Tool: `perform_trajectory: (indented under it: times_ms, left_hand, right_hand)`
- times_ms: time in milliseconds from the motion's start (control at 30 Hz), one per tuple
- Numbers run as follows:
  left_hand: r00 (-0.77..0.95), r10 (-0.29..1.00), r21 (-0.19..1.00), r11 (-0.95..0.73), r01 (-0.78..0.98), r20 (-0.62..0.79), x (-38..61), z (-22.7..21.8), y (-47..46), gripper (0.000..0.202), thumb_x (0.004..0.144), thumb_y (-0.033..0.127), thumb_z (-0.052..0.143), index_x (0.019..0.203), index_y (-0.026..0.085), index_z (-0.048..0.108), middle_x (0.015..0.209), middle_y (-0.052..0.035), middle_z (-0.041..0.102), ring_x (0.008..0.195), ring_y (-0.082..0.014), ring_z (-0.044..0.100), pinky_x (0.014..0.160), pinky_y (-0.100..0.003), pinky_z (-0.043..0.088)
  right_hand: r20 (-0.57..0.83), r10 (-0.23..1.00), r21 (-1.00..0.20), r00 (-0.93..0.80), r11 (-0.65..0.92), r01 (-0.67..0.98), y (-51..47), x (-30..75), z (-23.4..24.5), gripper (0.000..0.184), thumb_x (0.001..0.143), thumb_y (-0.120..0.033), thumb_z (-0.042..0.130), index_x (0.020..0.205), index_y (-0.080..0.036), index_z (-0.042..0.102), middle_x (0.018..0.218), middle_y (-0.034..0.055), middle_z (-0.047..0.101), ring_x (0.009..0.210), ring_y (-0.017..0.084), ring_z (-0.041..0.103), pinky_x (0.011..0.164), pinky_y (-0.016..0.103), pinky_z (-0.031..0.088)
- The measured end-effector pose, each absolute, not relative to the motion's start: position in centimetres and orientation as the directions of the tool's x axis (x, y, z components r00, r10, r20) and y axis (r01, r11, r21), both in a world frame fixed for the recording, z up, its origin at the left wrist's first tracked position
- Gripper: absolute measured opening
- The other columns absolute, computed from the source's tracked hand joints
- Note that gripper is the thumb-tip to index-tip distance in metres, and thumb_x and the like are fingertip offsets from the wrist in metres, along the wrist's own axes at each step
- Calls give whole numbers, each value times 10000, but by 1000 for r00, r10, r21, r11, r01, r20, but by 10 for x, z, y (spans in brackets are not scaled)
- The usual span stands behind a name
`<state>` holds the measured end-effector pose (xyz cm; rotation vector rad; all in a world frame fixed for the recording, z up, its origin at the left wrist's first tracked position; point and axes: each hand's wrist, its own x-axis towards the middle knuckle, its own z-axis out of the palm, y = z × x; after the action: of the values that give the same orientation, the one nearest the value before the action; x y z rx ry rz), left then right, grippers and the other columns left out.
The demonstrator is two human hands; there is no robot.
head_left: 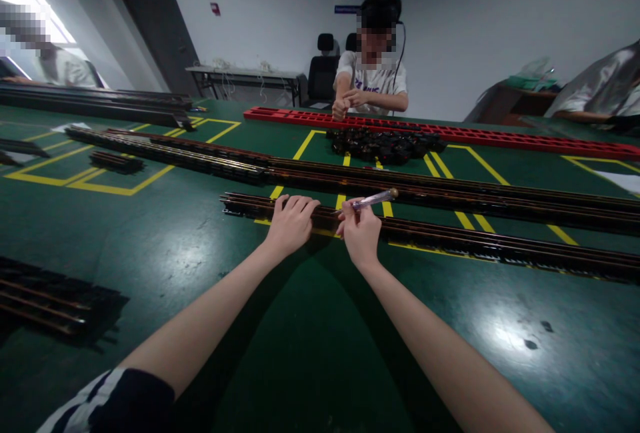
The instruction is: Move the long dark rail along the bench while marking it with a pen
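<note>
A long black strip (450, 236) with several brown-copper lines along it lies crosswise on the green table. Over its left part my left hand (291, 225) is closed, the fingers bent across the top and the thumb mostly hidden. My right hand (363, 232) pinches a slim pen-like tool with a clear purplish handle (373, 199). The tool slants up to the right, its thin tip low over the strip between my hands. Whether the tip touches the strip I cannot tell.
Behind lie another long black strip (425, 190), a heap of small black parts (385, 145) and a red slotted rail (475, 133). More black strips (45, 296) lie at left. Yellow tape (107, 190) marks the table (165, 246). A co-worker (373, 80) sits opposite; others sit at the sides.
</note>
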<state>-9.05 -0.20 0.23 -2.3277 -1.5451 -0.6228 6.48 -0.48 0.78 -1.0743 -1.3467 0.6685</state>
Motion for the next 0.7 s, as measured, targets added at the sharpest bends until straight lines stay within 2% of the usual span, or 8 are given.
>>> perform_trajectory:
  times_ms: [533, 700]
  left_hand:
    - [263, 810, 28, -325, 945, 524, -90, 5, -3, 363, 810, 46, 394, 1088, 159, 599, 1118, -91, 662, 1087, -273, 548, 974, -468, 327]
    - [289, 807, 37, -358, 933, 515, -90, 7, -4, 389, 810, 31, 371, 1098, 159, 599, 1125, -101, 656, 1097, -268, 548, 985, -459, 340]
  right_hand:
    - [417, 898, -900, 139, 386, 204, -6, 66, 10, 314, 860, -488, 510, 792, -182, 513, 633, -15, 587, 388, 92, 540, 370, 207, 446]
    - [419, 895, -901, 151, 389, 193, -8, 65, 11, 298, 873, -471, 499, 807, -180, 508, 645, -19, 573, 397, 86, 544, 367, 197, 449]
